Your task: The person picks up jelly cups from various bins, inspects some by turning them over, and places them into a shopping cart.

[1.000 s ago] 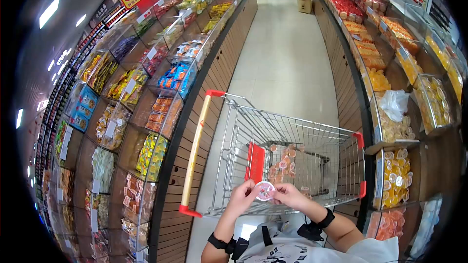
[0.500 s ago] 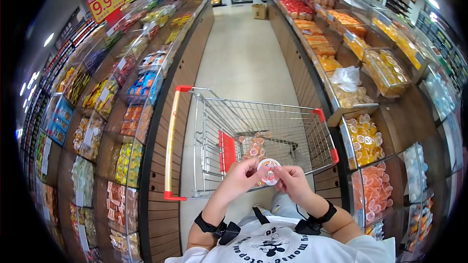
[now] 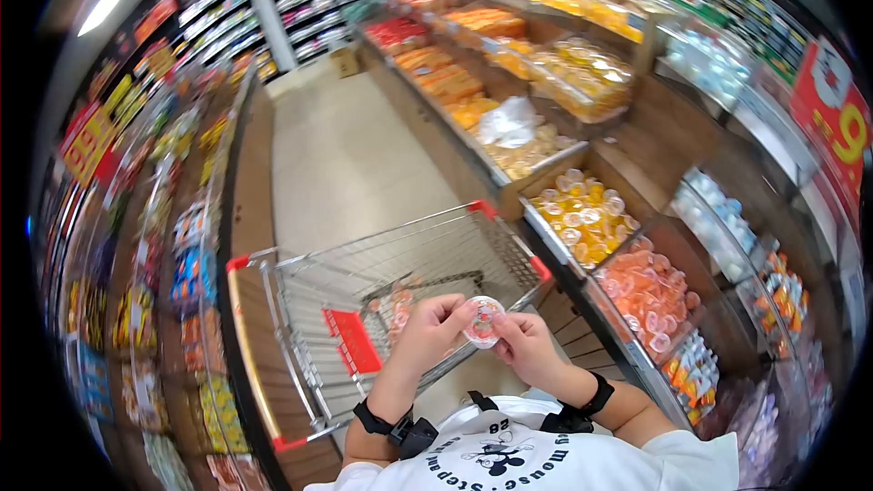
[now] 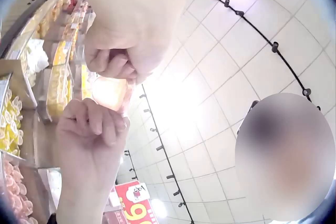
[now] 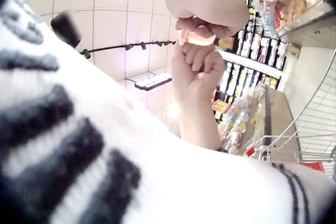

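Observation:
Between both hands, a small round cup with a printed lid point(image 3: 484, 322) is held up in front of the body. My left hand point(image 3: 426, 332) pinches its left edge, and my right hand point(image 3: 532, 345) pinches the right edge. In the left wrist view the translucent pinkish cup point(image 4: 109, 92) glows against the light, with curled fingers on two sides of it. The right wrist view shows the cup point(image 5: 197, 38) between both hands too. Similar cups point(image 3: 400, 305) lie in the metal shopping cart point(image 3: 314, 264), below and beyond the hands.
Bins of yellow cups point(image 3: 582, 215) and orange-pink cups point(image 3: 647, 295) line the right side, with a white plastic bag point(image 3: 509, 122) farther up. Packaged sweets point(image 3: 194, 275) fill the left shelves. A pale floor aisle point(image 3: 346, 145) runs ahead to a cardboard box point(image 3: 346, 61).
The view has swung to the right, bringing more of the right-hand bins and a red price sign into sight. Both hands still hold the cup; the cart appears lower and turned in view.

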The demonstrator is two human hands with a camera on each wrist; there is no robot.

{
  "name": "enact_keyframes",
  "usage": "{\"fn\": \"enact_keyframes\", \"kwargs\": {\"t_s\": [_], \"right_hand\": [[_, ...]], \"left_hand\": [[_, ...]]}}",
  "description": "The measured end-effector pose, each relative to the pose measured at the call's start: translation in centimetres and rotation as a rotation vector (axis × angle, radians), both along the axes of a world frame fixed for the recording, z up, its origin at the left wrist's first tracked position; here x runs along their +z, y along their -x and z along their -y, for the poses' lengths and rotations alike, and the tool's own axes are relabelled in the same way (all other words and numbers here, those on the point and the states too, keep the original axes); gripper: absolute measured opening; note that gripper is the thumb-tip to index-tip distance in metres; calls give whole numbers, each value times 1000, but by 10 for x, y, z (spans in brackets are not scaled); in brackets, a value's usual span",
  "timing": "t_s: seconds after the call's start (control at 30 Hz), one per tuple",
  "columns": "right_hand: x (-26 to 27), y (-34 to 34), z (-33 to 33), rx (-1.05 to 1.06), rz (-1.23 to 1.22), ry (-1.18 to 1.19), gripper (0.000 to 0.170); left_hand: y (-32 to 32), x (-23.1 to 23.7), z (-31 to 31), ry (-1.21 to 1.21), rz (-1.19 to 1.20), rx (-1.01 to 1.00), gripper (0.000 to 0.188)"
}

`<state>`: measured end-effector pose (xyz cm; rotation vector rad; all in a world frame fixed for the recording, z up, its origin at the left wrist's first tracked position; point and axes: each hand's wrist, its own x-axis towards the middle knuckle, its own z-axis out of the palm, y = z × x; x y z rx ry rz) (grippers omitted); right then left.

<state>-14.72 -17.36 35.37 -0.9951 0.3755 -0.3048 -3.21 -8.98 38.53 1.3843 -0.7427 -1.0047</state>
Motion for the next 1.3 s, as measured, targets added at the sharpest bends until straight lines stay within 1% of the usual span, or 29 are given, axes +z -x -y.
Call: {"fn": "enact_keyframes", "kwargs": {"t_s": [0.13, 0.23, 0.27, 0.37, 0.4, 0.5, 0.53, 0.6, 0.63, 0.67, 0.7, 0.73, 0.77, 0.8, 0.83, 0.87, 0.9, 1.0, 1.1, 1.13, 1.17, 1.2, 1.23, 1.3], "right_hand": [[-9, 33, 50, -129, -1, 28, 27], [-31, 55, 90, -214, -30, -7, 28], [-42, 61, 103, -254, -73, -2, 26], [-86, 79, 146, -357, -64, -2, 26], [-104, 87, 163, -385, -124, 57, 26], [-150, 113, 206, -553, -235, 102, 28], [-174, 125, 223, -628, -272, 154, 28], [-197, 150, 251, -763, -341, 263, 28], [-207, 165, 266, -786, -493, 373, 28], [-204, 182, 281, -750, -734, 678, 30], [-204, 193, 293, -858, -754, 835, 32], [-220, 203, 310, -888, -777, 867, 36], [-246, 219, 332, -789, -955, 1204, 35], [-215, 225, 339, -638, -1077, 1353, 34], [-239, 232, 349, -745, -1136, 1437, 33], [-275, 240, 363, -850, -1192, 1523, 32], [-296, 244, 370, -956, -1245, 1609, 32], [-294, 235, 373, -828, -1413, 1364, 36], [-287, 222, 368, -744, -1433, 1069, 37], [-283, 216, 358, -879, -1620, 1455, 37], [-264, 208, 349, -882, -1579, 1342, 30], [-251, 198, 337, -927, -1609, 1404, 24], [-242, 192, 325, -943, -1514, 1454, 26], [-239, 177, 309, -865, -1295, 1320, 29]], "left_hand": [[27, -23, 66, 49, -192, -59, 22], [44, -46, 116, -5, -266, -123, 17], [46, -59, 132, -45, -174, -179, 17], [59, -89, 176, -106, -25, -325, 16], [61, -103, 189, -202, -24, -389, 17], [75, -119, 210, -322, -103, -421, 18], [75, -132, 215, -332, -95, -436, 20], [76, -150, 219, -375, -116, -372, 21], [75, -159, 219, -399, -128, -337, 21], [71, -167, 218, -408, -123, -324, 20], [69, -173, 216, -428, -126, -286, 19], [66, -179, 213, -449, -128, -247, 19], [62, -183, 210, -469, -130, -207, 18], [59, -188, 206, -478, -134, -166, 18], [56, -192, 201, -486, -139, -125, 18], [53, -195, 195, -492, -147, -81, 18], [50, -198, 189, -502, -137, -55, 18], [41, -205, 164, -507, -120, 20, 20], [28, -213, 130, -480, -128, 83, 20], [23, -216, 117, -479, -137, 111, 20], [18, -218, 102, -477, -146, 147, 19], [13, -218, 85, -473, -99, 164, 19], [8, -217, 69, -472, -55, 188, 18], [0, -222, 31, -461, 0, 256, 19]]}}
